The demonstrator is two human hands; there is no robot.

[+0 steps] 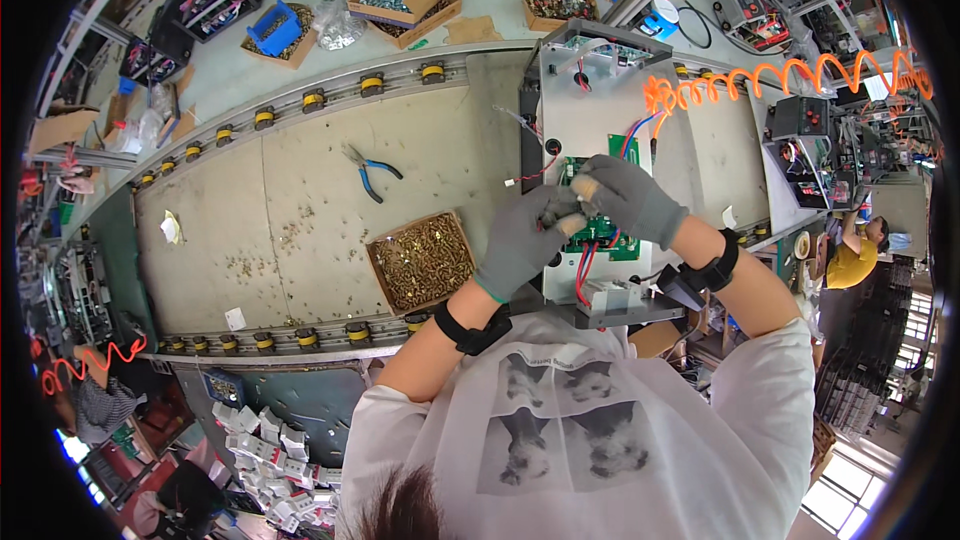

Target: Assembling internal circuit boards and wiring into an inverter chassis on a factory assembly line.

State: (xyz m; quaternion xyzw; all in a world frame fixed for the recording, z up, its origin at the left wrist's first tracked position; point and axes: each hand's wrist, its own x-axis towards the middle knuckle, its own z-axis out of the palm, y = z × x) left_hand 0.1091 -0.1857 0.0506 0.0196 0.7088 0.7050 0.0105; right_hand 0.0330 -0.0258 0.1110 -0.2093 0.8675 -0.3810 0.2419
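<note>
Green circuit board (628,248) sat right under the fingertips of both hands.
Left to right on my feed I counted one pair of blue-handled pliers (372,172), one open carton (376,275) of brassy screws (425,260), then two grey-gloved hands, left hand (522,240) and right hand (632,202), fingers bunched close. Couldn't tell if they pinched anything, tbh.

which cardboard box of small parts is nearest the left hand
The box of brassy pieces left of the left hand; the others stand beyond the far roller rail.
</note>
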